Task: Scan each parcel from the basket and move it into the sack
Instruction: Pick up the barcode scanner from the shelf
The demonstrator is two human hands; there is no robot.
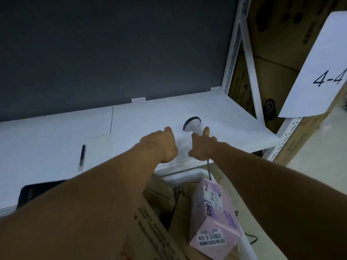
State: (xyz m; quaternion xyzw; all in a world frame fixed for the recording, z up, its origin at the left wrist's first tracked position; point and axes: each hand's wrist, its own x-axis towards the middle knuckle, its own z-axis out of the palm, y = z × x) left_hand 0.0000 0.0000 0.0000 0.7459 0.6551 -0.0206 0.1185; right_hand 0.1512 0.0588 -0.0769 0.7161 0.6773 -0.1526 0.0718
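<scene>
Brown parcel: a cardboard box (150, 233) with dark print lay nearest, at the bottom edge, partly under the left forearm.
Pink parcel: a pink box (214, 222) stood tilted just right of it, with a white sticker reading 45-3-3302 on its near face.
Basket: both parcels sat in a white basket (189, 175) below the shelf's near edge, with more brown boxes behind them.
Dark device: a flat black slab (35, 192) lay at the near left of the shelf, too dim to identify.
Cable: a dark cord (208, 170) hung from under the right hand, past the shelf edge, toward the basket.
Left hand: the left hand (159, 145) rested on the shelf with its fingers curled under, clenched, and seemingly with nothing in it, though the palm was hidden.
Right hand: the right hand (202, 145), just right of the left, grasped the scanner's handle, with one finger lying along it.
Scanner: the white scanner (191, 123) lay on the shelf, its dark-rimmed head pointing far.
Pen: a dark pen (82, 155) lay on a white sheet at the left.
Shelf: the white shelf (140, 117) ran to a dark back wall.
Sign: a paper sign (319, 68) marked 4-4 hung at the far right.
Far boxes: brown cartons (272, 44) stood behind the rack's white uprights.
</scene>
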